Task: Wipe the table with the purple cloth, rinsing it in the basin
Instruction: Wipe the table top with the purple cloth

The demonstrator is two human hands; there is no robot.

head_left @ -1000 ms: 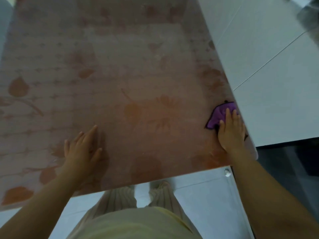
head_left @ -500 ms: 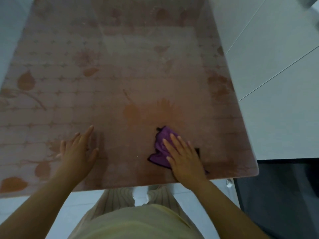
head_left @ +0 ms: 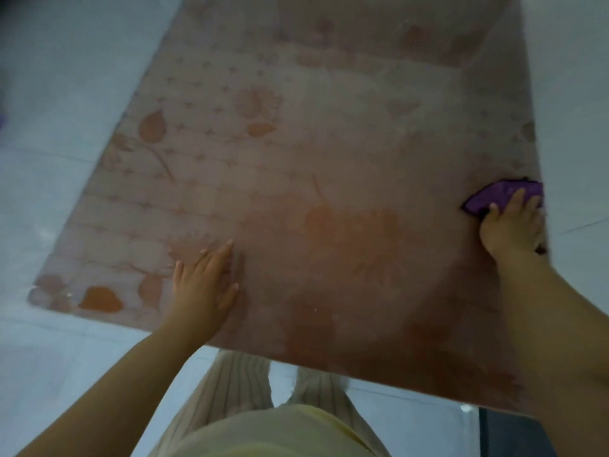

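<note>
table (head_left: pixel 329 166): pinkish-brown top with faded orange leaf and flower print, glossy; fills most of the view, near edge runs just ahead of the person's legs.
purple cloth (head_left: pixel 494 196): bunched flat on the table at its right edge, roughly mid-length of that edge. Far part pokes out past the fingertips, rest is under the hand.
right hand (head_left: pixel 512 225): palm down on the cloth, fingers spread and pressing it to the table top, not curled round it. Wrist and forearm cross the table's near right corner.
left hand (head_left: pixel 204 282): flat and open on the bare table, fingers together pointing away from the body, thumb out to the side. Sits near the table's front edge, left of centre, well apart from the cloth. Holds nothing.
floor (head_left: pixel 59 94): pale grey tiles on both sides of the table and under its near edge.
person: light ribbed trousers (head_left: pixel 237 384) and pale yellow top (head_left: pixel 280 433) visible below the table's near edge.
image quality: motion blur, fine detail soft.
</note>
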